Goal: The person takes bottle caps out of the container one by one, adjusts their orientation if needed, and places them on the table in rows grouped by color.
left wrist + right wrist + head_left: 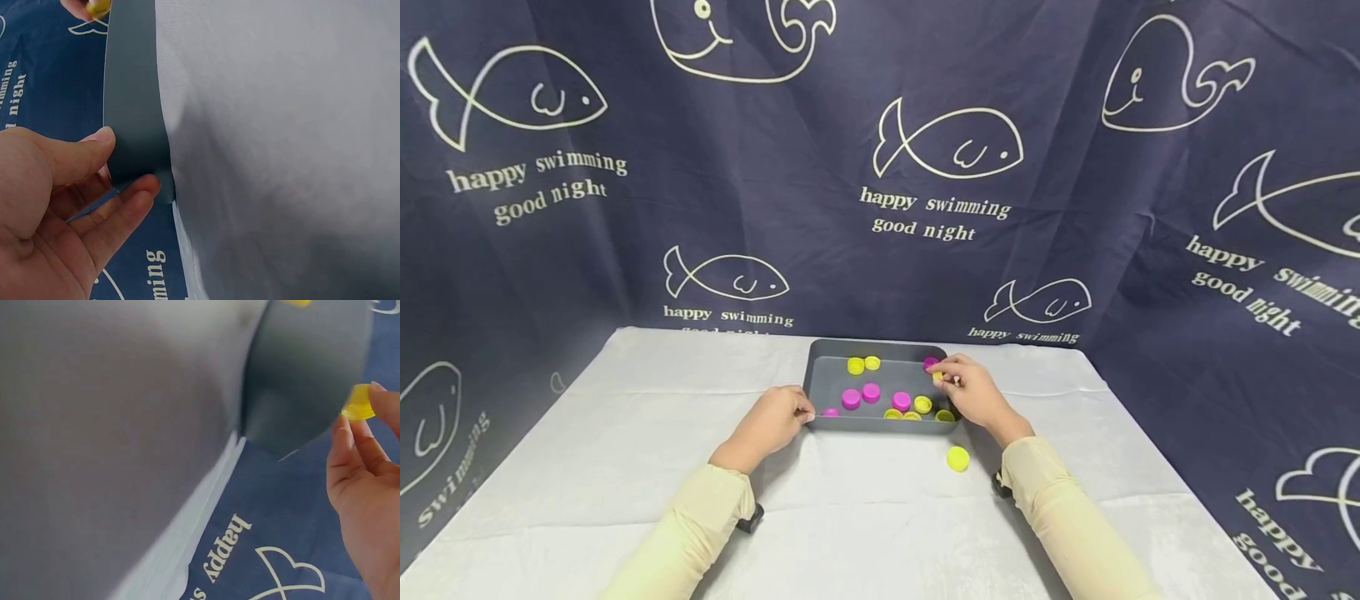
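A dark grey tray [872, 425] lies on the table, holding several magenta bottle caps [871, 392] and several yellow ones [922, 404]. My left hand [775, 419] grips the tray's front left corner, thumb on the rim and fingertips against the outer wall in the left wrist view. Over the tray's right side, my right hand [973, 390] pinches a yellow bottle cap [359, 403] between thumb and fingers. A magenta cap [931, 363] at the far right is partly hidden behind those fingers.
Another yellow cap [957, 458] lies on the white tablecloth [865, 517], in front of the tray's right corner. A dark blue curtain [820, 192] printed with fish and whales hangs behind the table and along both sides.
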A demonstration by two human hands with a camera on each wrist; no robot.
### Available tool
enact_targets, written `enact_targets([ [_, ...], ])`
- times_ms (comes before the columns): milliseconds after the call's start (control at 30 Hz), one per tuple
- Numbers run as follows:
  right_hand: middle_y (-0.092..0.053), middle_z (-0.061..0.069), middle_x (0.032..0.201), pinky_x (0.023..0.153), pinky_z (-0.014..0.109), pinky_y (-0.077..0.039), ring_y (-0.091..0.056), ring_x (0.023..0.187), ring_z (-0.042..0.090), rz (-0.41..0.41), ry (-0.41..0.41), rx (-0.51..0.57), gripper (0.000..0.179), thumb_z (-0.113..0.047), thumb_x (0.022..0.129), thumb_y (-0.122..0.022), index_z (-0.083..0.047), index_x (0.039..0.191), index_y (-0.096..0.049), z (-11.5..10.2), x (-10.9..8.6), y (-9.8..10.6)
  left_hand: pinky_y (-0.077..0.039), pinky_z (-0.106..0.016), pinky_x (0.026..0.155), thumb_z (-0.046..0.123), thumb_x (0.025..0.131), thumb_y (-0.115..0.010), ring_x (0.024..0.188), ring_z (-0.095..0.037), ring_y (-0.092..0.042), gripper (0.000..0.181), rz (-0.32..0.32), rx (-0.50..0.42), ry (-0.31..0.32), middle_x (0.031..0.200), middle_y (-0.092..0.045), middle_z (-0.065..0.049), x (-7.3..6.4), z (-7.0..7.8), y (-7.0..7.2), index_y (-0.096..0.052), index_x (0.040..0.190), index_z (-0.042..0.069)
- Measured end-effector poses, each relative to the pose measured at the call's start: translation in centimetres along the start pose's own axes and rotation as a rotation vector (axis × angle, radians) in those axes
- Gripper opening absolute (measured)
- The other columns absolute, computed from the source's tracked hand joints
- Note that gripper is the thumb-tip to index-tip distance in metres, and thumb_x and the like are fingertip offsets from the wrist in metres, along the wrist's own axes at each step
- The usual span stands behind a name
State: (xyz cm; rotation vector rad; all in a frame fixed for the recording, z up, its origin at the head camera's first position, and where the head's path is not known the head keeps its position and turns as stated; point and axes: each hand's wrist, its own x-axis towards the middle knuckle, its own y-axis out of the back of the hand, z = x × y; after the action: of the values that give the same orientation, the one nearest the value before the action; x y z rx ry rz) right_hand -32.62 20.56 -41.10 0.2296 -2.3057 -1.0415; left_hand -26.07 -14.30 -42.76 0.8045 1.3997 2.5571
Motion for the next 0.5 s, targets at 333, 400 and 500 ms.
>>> enact_targets([
  [333, -0.065, 0.012, 0.097, 0.073, 0.035, -0.056, -0.060, 0.088, 0.025, 0.103, -0.040, 0.217, 0.019, 0.007, 0.074, -0.080, -0.002, 0.087, -0.070, -2.8, -3.0, 2.2, -0.055, -0.037, 0.081, 0.000, 0.082, -0.075, 0.079, -0.018, -0.066, 0.005, -0.010, -0.014, -0.024, 0.078, -0.064, 0.004, 0.4, 0.6, 0.0, -0.077, 0.081, 0.004],
  [400, -0.065, 0.012, 0.097, 0.073, 0.042, -0.056, -0.060, 0.087, 0.027, 0.055, -0.028, 0.223, 0.020, 0.007, 0.073, -0.081, -0.002, 0.087, -0.070, -3.2, -3.5, 2.2, -0.055, -0.037, 0.080, 0.000, 0.082, -0.075, 0.078, -0.018, -0.066, 0.004, -0.012, -0.012, -0.042, 0.078, -0.064, 0.004, 0.3, 0.5, 0.1, -0.077, 0.081, 0.003],
  [500, -0.066, 0.008, 0.097, 0.075, 0.045, -0.056, -0.061, 0.087, 0.025, -0.025, -0.001, 0.216, 0.021, 0.005, 0.073, -0.081, -0.007, 0.086, -0.070, -4.0, -3.8, 2.1, -0.055, -0.037, 0.078, -0.001, 0.082, -0.074, 0.076, -0.018, -0.065, 0.004, -0.009, 0.002, -0.042, 0.077, -0.064, 0.003, 0.1, 0.1, 0.5, -0.077, 0.080, 0.002],
])
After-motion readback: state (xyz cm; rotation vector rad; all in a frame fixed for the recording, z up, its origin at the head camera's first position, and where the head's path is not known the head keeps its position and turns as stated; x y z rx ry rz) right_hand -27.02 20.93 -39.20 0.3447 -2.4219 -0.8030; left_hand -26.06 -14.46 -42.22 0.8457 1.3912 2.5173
